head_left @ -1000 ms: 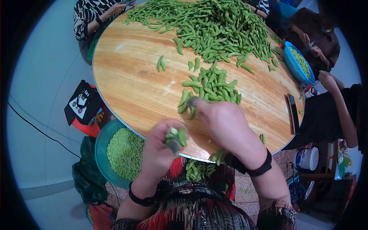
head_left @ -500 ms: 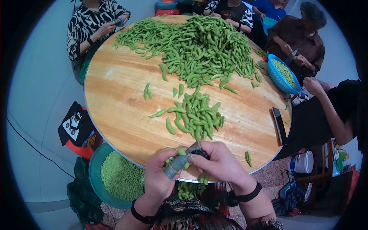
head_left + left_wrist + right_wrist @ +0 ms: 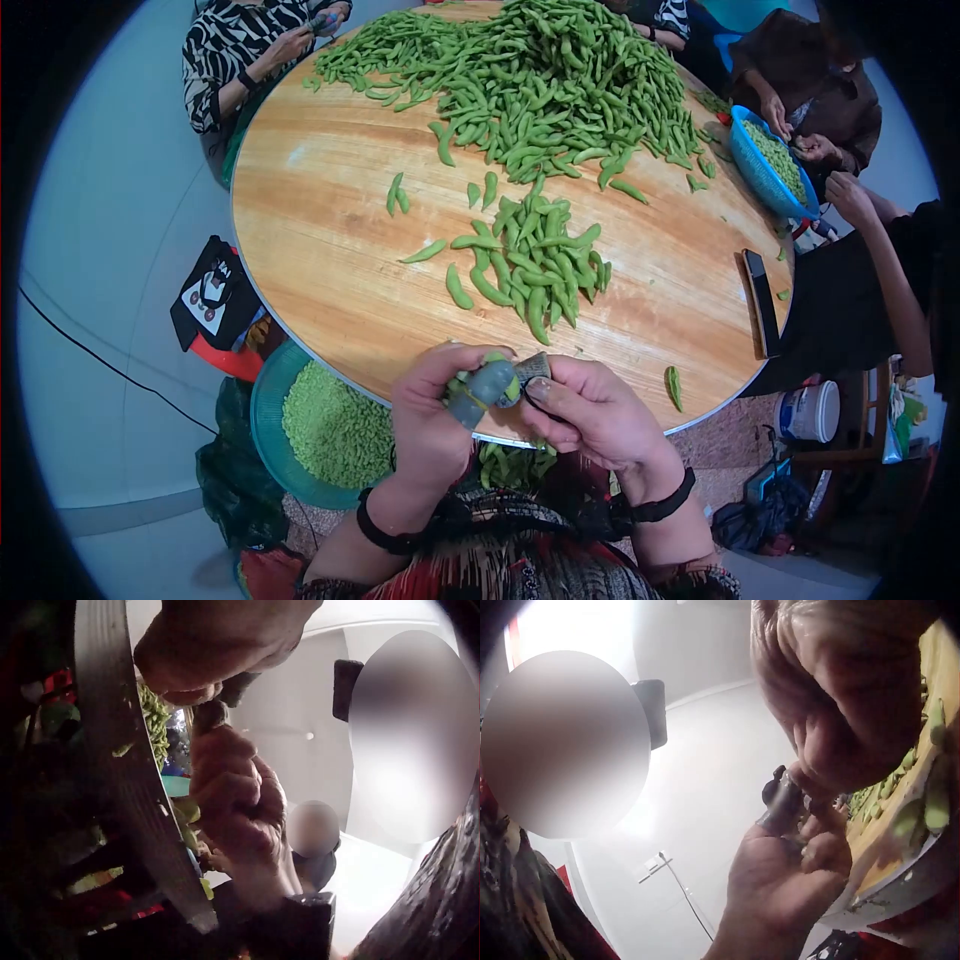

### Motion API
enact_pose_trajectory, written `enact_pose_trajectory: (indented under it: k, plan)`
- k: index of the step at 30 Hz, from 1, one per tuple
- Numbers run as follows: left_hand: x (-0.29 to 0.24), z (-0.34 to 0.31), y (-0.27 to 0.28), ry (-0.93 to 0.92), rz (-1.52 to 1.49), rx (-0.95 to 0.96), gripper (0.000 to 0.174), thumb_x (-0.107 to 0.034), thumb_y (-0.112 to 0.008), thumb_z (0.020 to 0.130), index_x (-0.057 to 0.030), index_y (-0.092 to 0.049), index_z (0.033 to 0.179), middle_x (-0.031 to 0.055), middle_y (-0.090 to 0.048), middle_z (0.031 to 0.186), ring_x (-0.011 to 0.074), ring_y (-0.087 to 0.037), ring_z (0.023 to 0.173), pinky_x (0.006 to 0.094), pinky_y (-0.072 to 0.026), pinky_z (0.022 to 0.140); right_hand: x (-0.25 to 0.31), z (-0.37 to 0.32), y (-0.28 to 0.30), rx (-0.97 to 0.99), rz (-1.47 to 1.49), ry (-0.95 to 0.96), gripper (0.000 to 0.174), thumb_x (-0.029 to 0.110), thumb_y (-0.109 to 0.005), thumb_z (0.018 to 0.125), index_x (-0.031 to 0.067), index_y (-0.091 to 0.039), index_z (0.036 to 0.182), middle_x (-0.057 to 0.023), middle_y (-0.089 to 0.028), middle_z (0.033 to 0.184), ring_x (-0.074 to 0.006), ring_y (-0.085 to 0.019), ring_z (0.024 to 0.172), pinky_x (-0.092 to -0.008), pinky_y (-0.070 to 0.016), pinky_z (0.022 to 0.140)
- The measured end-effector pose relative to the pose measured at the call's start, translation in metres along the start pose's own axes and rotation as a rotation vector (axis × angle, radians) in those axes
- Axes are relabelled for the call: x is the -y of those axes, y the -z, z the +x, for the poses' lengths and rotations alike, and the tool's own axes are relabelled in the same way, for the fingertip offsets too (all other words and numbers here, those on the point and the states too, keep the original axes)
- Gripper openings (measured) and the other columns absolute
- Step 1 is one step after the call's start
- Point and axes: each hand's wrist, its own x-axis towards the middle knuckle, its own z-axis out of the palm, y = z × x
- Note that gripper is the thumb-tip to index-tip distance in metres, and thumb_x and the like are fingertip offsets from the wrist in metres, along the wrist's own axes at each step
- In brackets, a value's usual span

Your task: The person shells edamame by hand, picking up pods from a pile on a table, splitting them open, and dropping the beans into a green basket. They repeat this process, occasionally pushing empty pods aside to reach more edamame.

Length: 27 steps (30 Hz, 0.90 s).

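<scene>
Left hand [image 3: 430,415] and right hand [image 3: 590,410] closed on one pod [image 3: 497,358] over the near bench [image 3: 320,250] edge.
I read the left fingers curled round the pod, a grey thumb guard [image 3: 480,388] across it; the right hand pinches its other end. The pod heap [image 3: 535,260] lies beyond.

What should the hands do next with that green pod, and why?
Probably split open the soybean pod: the left hand and right hand both pinch it at the table edge, near the teal basin of shelled beans, so its beans could drop in.
</scene>
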Motion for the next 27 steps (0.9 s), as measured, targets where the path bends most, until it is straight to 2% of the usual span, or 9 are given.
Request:
enact_pose_trajectory:
  k: [7,9,11,13,16,19,21,25,27]
  plan:
    - [-0.005,0.004,-0.004,0.195,-0.219,0.141,0.025,0.007,-0.060,0.074,0.0001,-0.059,0.099,0.0062,-0.061,0.093,0.0130,-0.058,0.085,0.0268,-0.0460,0.078,-0.011,0.003,-0.006,-0.136,-0.056,0.050,0.018,0.018,-0.047,0.095,0.0058,-0.056,0.086,0.0053,-0.047,0.061,-0.0011,-0.036,0.049,-0.0174,-0.0265,0.042]
    - [-0.002,0.005,-0.009,-0.021,0.301,0.093,0.024,0.001,-0.063,0.079,0.0005,-0.057,0.102,0.0026,-0.058,0.090,0.0060,-0.051,0.074,0.0193,-0.0410,0.067,-0.018,0.007,-0.006,-0.218,-0.270,0.182,0.018,0.018,-0.048,0.094,0.0060,-0.057,0.084,0.0057,-0.048,0.060,-0.0007,-0.035,0.049,-0.0175,-0.0258,0.042]
    - [-0.001,0.007,-0.011,-0.042,0.298,0.069,0.024,0.001,-0.063,0.079,0.0004,-0.057,0.102,0.0017,-0.057,0.089,0.0054,-0.050,0.075,0.0188,-0.0405,0.067,-0.023,0.010,-0.003,-0.330,-0.551,0.362,0.017,0.017,-0.051,0.092,0.0057,-0.057,0.081,0.0064,-0.049,0.059,-0.0005,-0.037,0.049,-0.0178,-0.0275,0.043]
    - [-0.002,0.006,-0.011,-0.064,0.293,0.047,0.024,0.002,-0.063,0.079,0.0003,-0.057,0.102,0.0008,-0.057,0.089,0.0048,-0.049,0.075,0.0183,-0.0400,0.067,-0.014,0.011,0.000,-0.288,-0.327,0.227,0.017,0.017,-0.052,0.092,0.0042,-0.057,0.081,0.0049,-0.049,0.058,-0.0017,-0.039,0.049,-0.0190,-0.0303,0.044]
    - [-0.004,0.003,-0.005,0.027,0.297,0.031,0.026,0.003,-0.062,0.079,0.0006,-0.057,0.105,-0.0005,-0.058,0.086,0.0054,-0.050,0.073,0.0185,-0.0405,0.066,-0.009,0.010,0.000,-0.245,-0.079,0.063,0.017,0.015,-0.055,0.090,-0.0004,-0.056,0.083,0.0023,-0.052,0.059,-0.0055,-0.046,0.051,-0.0221,-0.0375,0.047]
    - [0.005,0.005,0.002,-0.029,0.418,0.024,0.032,0.002,-0.059,0.081,0.0009,-0.056,0.113,-0.0010,-0.059,0.085,0.0077,-0.053,0.071,0.0203,-0.0436,0.067,-0.005,0.010,-0.002,-0.286,-0.600,0.232,0.016,0.015,-0.057,0.089,-0.0013,-0.058,0.088,0.0029,-0.053,0.060,-0.0075,-0.048,0.052,-0.0227,-0.0404,0.049]
    - [0.003,0.009,-0.001,-0.309,0.647,0.120,0.038,0.002,-0.057,0.082,0.0012,-0.054,0.120,0.0016,-0.061,0.084,0.0108,-0.056,0.072,0.0223,-0.0460,0.069,-0.003,0.016,0.004,-0.596,-0.728,0.571,0.014,0.011,-0.059,0.087,-0.0013,-0.059,0.095,0.0031,-0.056,0.065,-0.0065,-0.050,0.058,-0.0219,-0.0430,0.054]
    - [-0.016,0.006,-0.008,-0.291,0.808,0.215,0.044,0.004,-0.058,0.078,0.0016,-0.053,0.121,0.0086,-0.063,0.089,0.0167,-0.061,0.076,0.0255,-0.0484,0.072,-0.002,0.018,-0.005,-0.382,-0.463,0.473,0.016,0.002,-0.060,0.084,-0.0017,-0.059,0.100,-0.0004,-0.059,0.079,-0.0038,-0.050,0.070,-0.0209,-0.0436,0.060]
    - [-0.014,0.007,-0.003,-0.509,0.929,0.251,0.049,0.003,-0.061,0.074,0.0012,-0.052,0.122,0.0147,-0.064,0.092,0.0220,-0.063,0.078,0.0287,-0.0500,0.071,-0.008,0.019,-0.010,-0.415,-0.438,0.493,0.016,0.003,-0.060,0.085,-0.0017,-0.059,0.100,0.0000,-0.058,0.079,-0.0040,-0.051,0.069,-0.0208,-0.0437,0.060]
